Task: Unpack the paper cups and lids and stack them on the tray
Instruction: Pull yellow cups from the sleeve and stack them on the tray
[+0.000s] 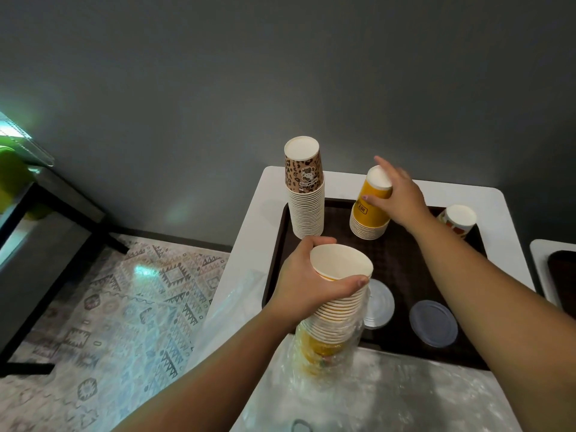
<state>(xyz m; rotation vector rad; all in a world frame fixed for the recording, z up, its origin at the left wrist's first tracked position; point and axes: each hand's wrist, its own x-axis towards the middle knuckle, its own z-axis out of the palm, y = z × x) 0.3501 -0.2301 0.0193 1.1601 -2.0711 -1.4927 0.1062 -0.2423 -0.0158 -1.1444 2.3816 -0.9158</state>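
Yellow inverted cup stack (371,210) under my right hand (402,198), fingers curled round top; left hand (307,282) clamps wrapped stack (338,304). Three stacks, two lids on tray (405,260).

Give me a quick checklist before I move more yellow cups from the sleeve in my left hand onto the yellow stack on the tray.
1. Left hand grips the sleeved cups: ok.
2. Plastic wrap clear of the top cups: ok, it sits lower down.
3. Right hand steadies the yellow stack: ok.
4. Yellow stack upright: not ok, it leans.
5. Tray has bare room near the stack: ok.
6. Lids clear of the path: ok.
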